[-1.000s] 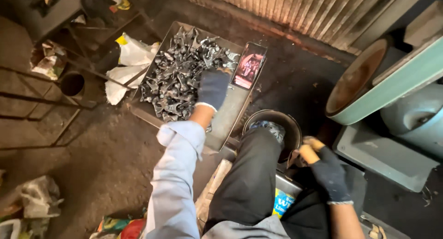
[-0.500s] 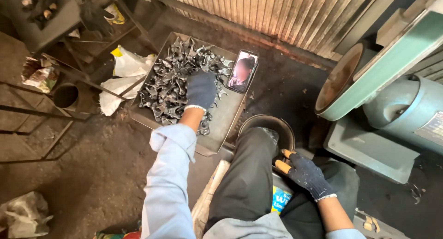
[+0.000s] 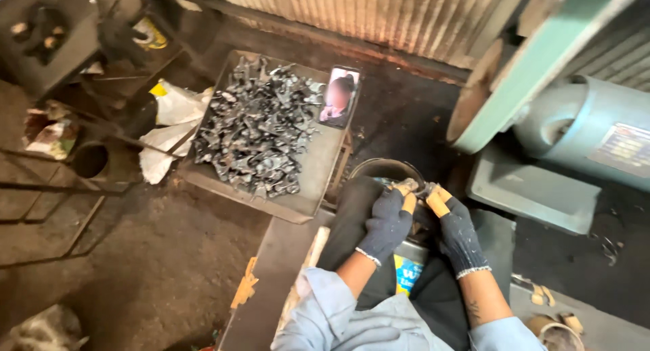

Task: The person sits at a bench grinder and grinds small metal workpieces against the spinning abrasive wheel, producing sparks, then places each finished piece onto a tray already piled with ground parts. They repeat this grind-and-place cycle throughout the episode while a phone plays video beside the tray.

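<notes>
Where dirt floor (image 3: 169,256) meets corrugated wall (image 3: 352,12), metal tray (image 3: 318,182) sits.

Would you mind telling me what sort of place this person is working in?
Most likely a small metalworking shop: a tray heaped with dark metal parts, a belt-driven machine beside a corrugated wall, and gloved left hand and right hand meeting over a bowl.

A heap of metal parts (image 3: 254,131) lies in the tray (image 3: 313,182); a phone (image 3: 338,97) rests on the tray's far right corner. Right of the tray sits a bowl (image 3: 382,168), both hands (image 3: 389,219) just beside it.
</notes>
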Action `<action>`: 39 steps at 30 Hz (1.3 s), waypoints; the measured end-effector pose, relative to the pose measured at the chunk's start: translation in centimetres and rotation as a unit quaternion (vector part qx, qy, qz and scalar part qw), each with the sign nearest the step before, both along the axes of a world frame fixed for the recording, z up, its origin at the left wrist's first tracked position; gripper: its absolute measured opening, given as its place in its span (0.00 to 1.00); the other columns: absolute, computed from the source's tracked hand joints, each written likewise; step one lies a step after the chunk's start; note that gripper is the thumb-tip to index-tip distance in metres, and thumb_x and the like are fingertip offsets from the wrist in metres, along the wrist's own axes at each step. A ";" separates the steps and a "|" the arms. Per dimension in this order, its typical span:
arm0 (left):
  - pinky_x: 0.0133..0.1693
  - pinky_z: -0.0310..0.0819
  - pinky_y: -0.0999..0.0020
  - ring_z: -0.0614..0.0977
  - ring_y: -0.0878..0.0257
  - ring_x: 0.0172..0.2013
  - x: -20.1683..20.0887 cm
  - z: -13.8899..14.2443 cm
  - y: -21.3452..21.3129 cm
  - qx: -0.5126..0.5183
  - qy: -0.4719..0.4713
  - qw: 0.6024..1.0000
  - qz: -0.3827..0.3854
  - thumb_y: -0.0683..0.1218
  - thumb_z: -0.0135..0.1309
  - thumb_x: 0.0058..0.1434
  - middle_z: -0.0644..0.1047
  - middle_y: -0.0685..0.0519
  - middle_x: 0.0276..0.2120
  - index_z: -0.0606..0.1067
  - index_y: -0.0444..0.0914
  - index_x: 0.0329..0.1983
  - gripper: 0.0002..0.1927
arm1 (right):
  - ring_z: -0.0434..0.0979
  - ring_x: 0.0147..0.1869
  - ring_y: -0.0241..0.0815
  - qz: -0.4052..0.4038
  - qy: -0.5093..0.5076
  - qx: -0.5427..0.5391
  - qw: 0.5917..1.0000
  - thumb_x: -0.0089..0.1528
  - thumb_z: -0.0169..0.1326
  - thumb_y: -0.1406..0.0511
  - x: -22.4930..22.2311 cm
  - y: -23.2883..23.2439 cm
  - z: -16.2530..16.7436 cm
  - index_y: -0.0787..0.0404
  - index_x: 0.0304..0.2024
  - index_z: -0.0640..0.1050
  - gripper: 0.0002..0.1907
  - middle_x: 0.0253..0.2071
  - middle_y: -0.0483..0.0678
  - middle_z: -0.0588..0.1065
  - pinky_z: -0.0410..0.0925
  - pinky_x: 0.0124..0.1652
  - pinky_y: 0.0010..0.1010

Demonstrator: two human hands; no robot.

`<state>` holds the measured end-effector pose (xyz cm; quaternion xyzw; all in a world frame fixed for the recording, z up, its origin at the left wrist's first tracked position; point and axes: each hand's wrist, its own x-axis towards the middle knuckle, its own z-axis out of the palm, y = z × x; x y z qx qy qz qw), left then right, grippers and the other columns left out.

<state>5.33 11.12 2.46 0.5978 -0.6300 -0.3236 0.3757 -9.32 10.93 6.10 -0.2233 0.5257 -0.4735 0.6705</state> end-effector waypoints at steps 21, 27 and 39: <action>0.48 0.75 0.51 0.83 0.41 0.44 -8.7 -5.3 -10.4 0.096 -0.070 0.988 -0.097 0.56 0.44 0.71 0.82 0.39 0.44 0.78 0.38 0.52 0.20 | 0.80 0.42 0.43 -0.180 -0.210 0.097 0.956 0.65 0.54 0.58 -4.6 -8.2 -7.9 0.64 0.47 0.77 0.16 0.41 0.50 0.79 0.74 0.42 0.34; 0.49 0.75 0.67 0.80 0.65 0.46 -9.6 -6.3 -9.3 0.172 0.350 0.917 -0.082 0.49 0.51 0.71 0.82 0.54 0.44 0.77 0.34 0.55 0.17 | 0.75 0.42 0.36 -0.108 0.189 -0.032 0.975 0.69 0.56 0.60 -7.0 -5.6 -4.5 0.68 0.50 0.80 0.17 0.42 0.51 0.79 0.70 0.42 0.29; 0.44 0.74 0.67 0.77 0.67 0.43 -9.6 -4.8 -10.0 0.191 0.435 0.876 -0.090 0.52 0.52 0.74 0.80 0.52 0.44 0.78 0.34 0.54 0.16 | 0.72 0.40 0.39 -0.136 0.193 -0.029 0.971 0.72 0.53 0.57 -4.7 -6.1 -3.5 0.69 0.52 0.79 0.19 0.40 0.48 0.77 0.66 0.39 0.30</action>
